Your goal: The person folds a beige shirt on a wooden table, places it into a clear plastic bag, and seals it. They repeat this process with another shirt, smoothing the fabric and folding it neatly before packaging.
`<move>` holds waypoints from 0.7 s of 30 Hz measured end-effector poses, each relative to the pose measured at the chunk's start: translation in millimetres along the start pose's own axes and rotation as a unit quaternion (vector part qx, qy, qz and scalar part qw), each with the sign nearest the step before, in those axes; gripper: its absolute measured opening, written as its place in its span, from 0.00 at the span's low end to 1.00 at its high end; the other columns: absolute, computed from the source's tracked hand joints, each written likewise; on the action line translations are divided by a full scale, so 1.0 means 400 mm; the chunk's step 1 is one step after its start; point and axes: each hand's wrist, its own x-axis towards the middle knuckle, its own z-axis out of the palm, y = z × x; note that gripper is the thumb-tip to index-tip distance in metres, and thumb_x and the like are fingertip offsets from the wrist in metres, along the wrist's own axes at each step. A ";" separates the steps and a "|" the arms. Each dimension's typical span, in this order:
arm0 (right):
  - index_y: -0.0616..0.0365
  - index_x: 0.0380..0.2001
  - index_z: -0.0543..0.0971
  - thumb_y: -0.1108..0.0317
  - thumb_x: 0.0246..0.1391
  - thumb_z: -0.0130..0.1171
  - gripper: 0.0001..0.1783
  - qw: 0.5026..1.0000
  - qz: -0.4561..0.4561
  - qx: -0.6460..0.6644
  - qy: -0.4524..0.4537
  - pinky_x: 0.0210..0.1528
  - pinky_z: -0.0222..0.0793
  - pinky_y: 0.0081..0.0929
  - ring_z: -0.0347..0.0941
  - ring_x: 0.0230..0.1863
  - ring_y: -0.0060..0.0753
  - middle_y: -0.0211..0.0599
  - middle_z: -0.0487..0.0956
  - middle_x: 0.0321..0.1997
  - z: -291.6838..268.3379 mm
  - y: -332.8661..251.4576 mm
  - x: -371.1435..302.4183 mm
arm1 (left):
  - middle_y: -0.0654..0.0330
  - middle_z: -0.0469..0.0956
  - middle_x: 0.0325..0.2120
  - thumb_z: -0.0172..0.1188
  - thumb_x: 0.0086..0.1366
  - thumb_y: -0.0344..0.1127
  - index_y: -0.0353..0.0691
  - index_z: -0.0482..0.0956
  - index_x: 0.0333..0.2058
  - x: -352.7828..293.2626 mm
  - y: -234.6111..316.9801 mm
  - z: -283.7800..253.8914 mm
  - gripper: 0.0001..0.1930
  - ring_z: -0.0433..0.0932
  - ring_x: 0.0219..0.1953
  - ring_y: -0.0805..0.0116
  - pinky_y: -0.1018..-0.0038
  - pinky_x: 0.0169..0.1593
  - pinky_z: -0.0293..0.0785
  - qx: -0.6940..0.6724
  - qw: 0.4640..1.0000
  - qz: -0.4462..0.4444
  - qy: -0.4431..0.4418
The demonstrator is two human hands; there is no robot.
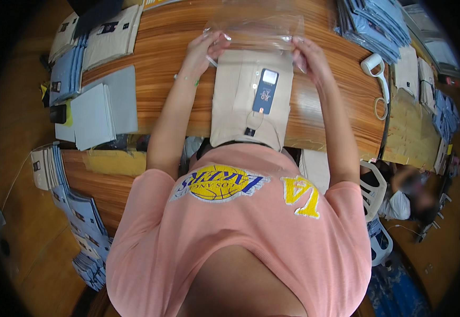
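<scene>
Both my hands grip the near edge of a clear plastic bag (256, 26), stretched flat between them over the wooden table. My left hand (204, 50) pinches its left corner, and my right hand (308, 55) has the right corner between thumb and fingers. Below the bag lies a folded beige shirt (235, 90), its far end at the bag's near edge. A dark blue hang tag (265, 92) with a white label rests on the shirt, tied by a thin string to a small black label (250, 131). The shirt's near end reaches the table edge by my body.
Stacks of bagged beige shirts (111, 37) and blue shirts (69, 74) stand at the left, with white cardboard sheets (94, 116) nearer. More bagged blue shirts (372, 26) lie far right, beside a white handheld scanner (376, 71). Another person (412, 193) is at the right, past a white chair (371, 190).
</scene>
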 end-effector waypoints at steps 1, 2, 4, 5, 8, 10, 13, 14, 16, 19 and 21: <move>0.57 0.36 0.77 0.65 0.56 0.55 0.09 0.999 0.018 -0.028 0.037 0.17 0.62 0.16 0.69 0.17 0.17 0.28 0.78 0.22 0.001 -0.001 -0.007 | 0.56 0.79 0.38 0.57 0.63 0.33 0.33 0.75 0.43 -0.010 0.010 0.005 0.12 0.79 0.39 0.69 0.81 0.38 0.75 0.051 0.998 -0.009 0.020; 0.57 0.34 0.78 0.65 0.54 0.57 0.08 0.995 0.037 -0.055 0.073 0.17 0.61 0.15 0.68 0.17 0.17 0.27 0.77 0.20 0.008 0.021 -0.013 | 0.56 0.79 0.37 0.58 0.62 0.33 0.33 0.75 0.42 -0.012 0.017 0.006 0.12 0.79 0.38 0.70 0.82 0.38 0.74 0.102 0.994 -0.019 0.042; 0.57 0.30 0.79 0.65 0.51 0.61 0.07 0.988 0.059 -0.090 0.110 0.17 0.58 0.13 0.66 0.16 0.15 0.24 0.74 0.18 0.010 0.057 0.003 | 0.57 0.80 0.34 0.61 0.59 0.32 0.33 0.78 0.39 0.045 -0.047 -0.033 0.11 0.78 0.36 0.72 0.82 0.37 0.73 0.185 0.980 0.061 0.040; 0.56 0.28 0.80 0.65 0.50 0.62 0.07 0.987 0.063 -0.099 0.114 0.16 0.56 0.13 0.64 0.16 0.14 0.23 0.73 0.17 0.007 0.072 0.018 | 0.58 0.81 0.32 0.63 0.57 0.32 0.33 0.79 0.37 0.079 -0.091 -0.054 0.11 0.78 0.35 0.73 0.83 0.37 0.72 0.226 0.968 0.100 0.039; 0.55 0.28 0.81 0.66 0.48 0.64 0.06 0.975 0.100 -0.147 0.133 0.15 0.52 0.14 0.59 0.14 0.12 0.19 0.68 0.14 -0.013 0.093 0.061 | 0.61 0.81 0.29 0.65 0.55 0.30 0.35 0.82 0.33 0.138 -0.133 -0.070 0.07 0.76 0.30 0.77 0.83 0.35 0.71 0.349 0.924 0.147 0.058; 0.54 0.28 0.81 0.65 0.48 0.65 0.06 0.970 0.139 -0.163 0.113 0.14 0.49 0.14 0.55 0.12 0.11 0.18 0.66 0.13 -0.046 0.108 0.073 | 0.63 0.81 0.29 0.64 0.56 0.31 0.35 0.81 0.35 0.151 -0.124 -0.073 0.08 0.74 0.28 0.79 0.84 0.30 0.68 0.373 0.921 0.107 0.028; 0.52 0.26 0.79 0.61 0.47 0.67 0.09 0.973 0.178 -0.140 0.044 0.13 0.44 0.13 0.51 0.11 0.10 0.16 0.62 0.12 -0.102 0.105 0.079 | 0.64 0.81 0.28 0.65 0.55 0.32 0.35 0.80 0.37 0.131 -0.085 -0.089 0.11 0.72 0.25 0.82 0.86 0.26 0.65 0.262 0.961 0.016 -0.084; 0.52 0.27 0.79 0.61 0.47 0.67 0.09 0.975 0.181 -0.123 0.036 0.13 0.43 0.13 0.50 0.11 0.09 0.15 0.61 0.11 -0.111 0.107 0.084 | 0.64 0.80 0.28 0.65 0.55 0.32 0.35 0.80 0.38 0.129 -0.068 -0.086 0.12 0.71 0.24 0.83 0.86 0.25 0.64 0.283 0.954 -0.012 -0.092; 0.52 0.28 0.78 0.60 0.47 0.67 0.10 0.975 0.190 -0.111 0.023 0.13 0.41 0.13 0.48 0.11 0.09 0.14 0.59 0.11 -0.119 0.104 0.099 | 0.66 0.80 0.27 0.66 0.54 0.33 0.35 0.79 0.39 0.126 -0.032 -0.085 0.14 0.69 0.23 0.84 0.87 0.24 0.62 0.325 0.937 -0.066 -0.106; 0.52 0.29 0.77 0.61 0.48 0.66 0.10 0.968 0.217 -0.128 0.003 0.14 0.38 0.14 0.46 0.12 0.09 0.13 0.58 0.11 -0.117 0.093 0.120 | 0.67 0.79 0.27 0.67 0.54 0.34 0.35 0.79 0.38 0.162 -0.067 -0.098 0.14 0.67 0.20 0.85 0.87 0.22 0.61 0.290 0.953 0.037 -0.076; 0.53 0.29 0.77 0.62 0.49 0.66 0.09 0.959 0.246 -0.137 -0.024 0.14 0.38 0.14 0.46 0.12 0.09 0.13 0.58 0.12 -0.115 0.088 0.122 | 0.65 0.80 0.30 0.67 0.53 0.34 0.34 0.78 0.42 0.168 -0.058 -0.106 0.17 0.67 0.20 0.84 0.87 0.22 0.62 0.314 0.945 -0.002 -0.093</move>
